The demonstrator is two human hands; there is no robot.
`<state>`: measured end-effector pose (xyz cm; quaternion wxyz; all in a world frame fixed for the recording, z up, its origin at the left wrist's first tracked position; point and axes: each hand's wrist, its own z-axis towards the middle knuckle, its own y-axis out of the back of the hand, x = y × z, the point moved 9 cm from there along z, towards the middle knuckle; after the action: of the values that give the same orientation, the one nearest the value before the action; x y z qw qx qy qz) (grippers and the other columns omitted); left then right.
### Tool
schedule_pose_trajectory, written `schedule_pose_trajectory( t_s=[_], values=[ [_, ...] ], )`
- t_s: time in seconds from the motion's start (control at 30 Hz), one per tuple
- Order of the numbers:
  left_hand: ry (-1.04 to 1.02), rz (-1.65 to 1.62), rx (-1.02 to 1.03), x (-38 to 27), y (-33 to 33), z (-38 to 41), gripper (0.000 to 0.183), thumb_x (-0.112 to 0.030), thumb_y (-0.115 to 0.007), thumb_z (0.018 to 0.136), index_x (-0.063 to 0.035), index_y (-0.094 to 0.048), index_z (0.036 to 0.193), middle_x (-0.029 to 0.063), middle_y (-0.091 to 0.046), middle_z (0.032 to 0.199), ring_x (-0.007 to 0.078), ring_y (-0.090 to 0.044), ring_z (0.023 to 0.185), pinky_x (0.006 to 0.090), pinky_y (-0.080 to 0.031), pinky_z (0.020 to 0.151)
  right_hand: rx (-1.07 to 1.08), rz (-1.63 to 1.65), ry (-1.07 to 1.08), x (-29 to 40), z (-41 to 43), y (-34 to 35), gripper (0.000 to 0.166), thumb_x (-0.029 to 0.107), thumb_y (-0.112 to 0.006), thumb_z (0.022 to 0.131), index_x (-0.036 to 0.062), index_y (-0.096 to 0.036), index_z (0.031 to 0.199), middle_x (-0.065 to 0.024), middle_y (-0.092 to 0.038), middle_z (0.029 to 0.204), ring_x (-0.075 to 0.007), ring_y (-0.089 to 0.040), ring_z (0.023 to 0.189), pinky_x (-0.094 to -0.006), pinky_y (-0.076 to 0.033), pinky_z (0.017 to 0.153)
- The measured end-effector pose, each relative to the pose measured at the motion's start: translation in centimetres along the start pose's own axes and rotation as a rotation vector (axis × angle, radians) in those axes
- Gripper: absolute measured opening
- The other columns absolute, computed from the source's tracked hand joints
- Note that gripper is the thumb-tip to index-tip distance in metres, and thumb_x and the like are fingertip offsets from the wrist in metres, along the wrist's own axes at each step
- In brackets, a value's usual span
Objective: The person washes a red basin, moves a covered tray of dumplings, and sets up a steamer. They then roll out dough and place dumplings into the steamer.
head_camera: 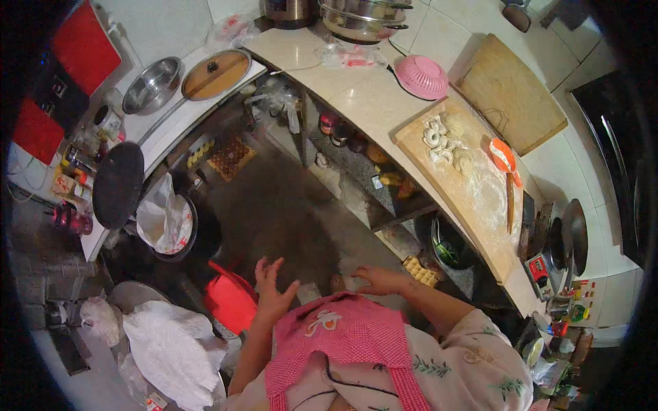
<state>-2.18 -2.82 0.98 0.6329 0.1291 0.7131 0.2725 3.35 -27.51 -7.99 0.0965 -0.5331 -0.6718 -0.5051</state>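
My left hand [275, 288] is raised in front of my body with its fingers spread and nothing in it. A red plastic object [231, 298] lies just beyond it on the left. My right hand [379, 281], also bare of any object, reaches inward at waist height, its thumb apart from the fingers. Between the hands is the upper edge of a pink checked apron [342, 329]. To the right, a floured wooden board [457, 190] on the counter carries several pieces of shaped dough [437, 138], an orange-and-white scoop [501, 154] and a wooden rolling pin [510, 203].
A pink plastic basket [422, 77] and a steamer pot [362, 20] stand on the tiled counter [354, 87]. At left are a steel basin [152, 86], a pan lid [216, 75] and a lined bin [167, 221]. A white cloth [172, 354] covers something at lower left. Egg trays [231, 156] lie below.
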Motion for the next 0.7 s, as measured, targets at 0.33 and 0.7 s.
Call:
schedule_pose_trajectory(
  t_s=[0.33, 0.7],
  values=[
    [-0.100, 0.023, 0.260, -5.7, -6.2, 10.4, 0.068, -0.028, -0.074, 0.074, -0.0149, -0.041, 0.132, 0.0182, -0.013, 0.143, 0.0368, -0.025, 0.130, 0.0444, -0.028, 0.106, -0.243, 0.212, -0.043, -3.6, -2.7, 12.2, 0.056, 0.035, -0.063, 0.083, 0.0048, -0.046, 0.128, -0.0210, -0.043, 0.130, -0.0374, -0.045, 0.118, -0.0394, -0.038, 0.099],
    [-0.092, -0.024, 0.201, -1.2, -2.2, 28.3, 0.064, -0.020, -0.073, 0.076, -0.0136, -0.041, 0.132, 0.0156, -0.016, 0.142, 0.0339, -0.033, 0.126, 0.0412, -0.036, 0.103, -0.281, 0.258, -0.114, -4.6, 10.2, 28.4, 0.053, 0.031, -0.062, 0.085, 0.0081, -0.045, 0.130, -0.0168, -0.048, 0.126, -0.0293, -0.054, 0.109, -0.0380, -0.047, 0.088]
  ],
)
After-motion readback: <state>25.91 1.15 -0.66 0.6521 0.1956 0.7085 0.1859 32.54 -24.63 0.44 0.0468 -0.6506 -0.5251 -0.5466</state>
